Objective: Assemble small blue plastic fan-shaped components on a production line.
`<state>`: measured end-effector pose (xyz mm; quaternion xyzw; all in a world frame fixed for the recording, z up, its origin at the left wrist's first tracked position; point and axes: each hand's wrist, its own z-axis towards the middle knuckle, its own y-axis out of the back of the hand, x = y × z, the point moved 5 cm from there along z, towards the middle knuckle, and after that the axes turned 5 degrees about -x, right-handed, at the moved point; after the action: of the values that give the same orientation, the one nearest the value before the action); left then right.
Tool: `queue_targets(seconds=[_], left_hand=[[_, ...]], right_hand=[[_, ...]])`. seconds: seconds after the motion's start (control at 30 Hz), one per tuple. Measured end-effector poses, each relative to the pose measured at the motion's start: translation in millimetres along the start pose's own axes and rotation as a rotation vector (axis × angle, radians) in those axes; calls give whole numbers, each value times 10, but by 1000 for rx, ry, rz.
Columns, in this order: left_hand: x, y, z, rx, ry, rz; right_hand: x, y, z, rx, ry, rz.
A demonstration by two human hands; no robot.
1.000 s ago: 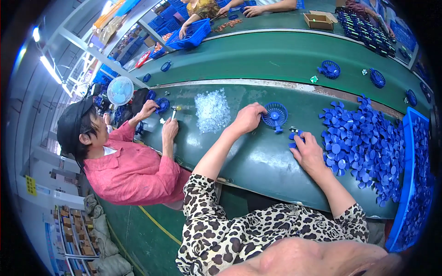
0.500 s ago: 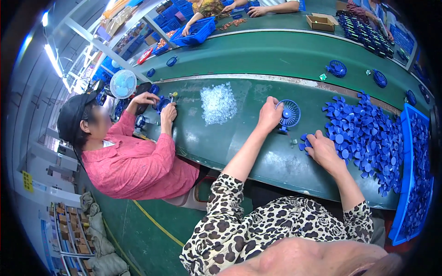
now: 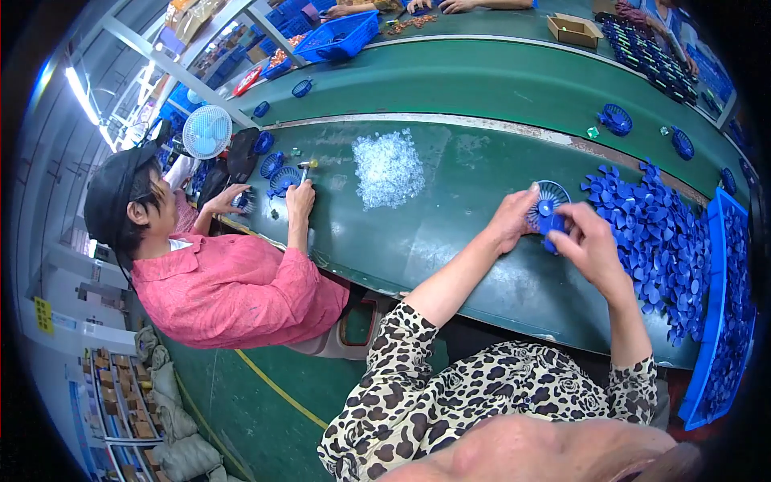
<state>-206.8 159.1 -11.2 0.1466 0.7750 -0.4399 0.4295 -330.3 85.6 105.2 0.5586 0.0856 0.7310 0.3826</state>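
Gap between pale heap (image 3: 388, 170), left grip (image 3: 512, 219); blue pile (image 3: 660, 245), height unclear, blocks right.

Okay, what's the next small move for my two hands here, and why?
Probably ease the blue bladed piece gently into the blue round housing: your left hand steadies the housing at its edge, and your right hand holds the piece over it. I can't tell whether it's already seated.

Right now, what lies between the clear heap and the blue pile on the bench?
The head view shows green benchtop, then the left hand, the round blue grille it holds, and the right hand.
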Motion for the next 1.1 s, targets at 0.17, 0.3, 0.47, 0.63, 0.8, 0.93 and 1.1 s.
queue_targets(seconds=[0.17,0.3,0.47,0.63,0.8,0.93,1.1], left_hand=[[-18,-206,-125,42,13,-86],[7,-155,-130,-60,-113,70],[-61,-167,-150,-80,-130,77],[-107,-101,-87,-141,-292,272],[-290,-27,-151,-221,-531,534],[-350,-93,-256,-143,-592,587],[-315,-205,-218,-150,-594,810]], right_hand=[[-244,-128,143,4,72,-462],[-318,-253,149,-28,108,-485],[-295,-267,121,-74,140,-429],[-288,-291,135,-102,166,-442],[-169,-137,160,-244,255,-460],[-529,-96,262,56,-75,-124],[-670,-74,269,217,-209,-43]])
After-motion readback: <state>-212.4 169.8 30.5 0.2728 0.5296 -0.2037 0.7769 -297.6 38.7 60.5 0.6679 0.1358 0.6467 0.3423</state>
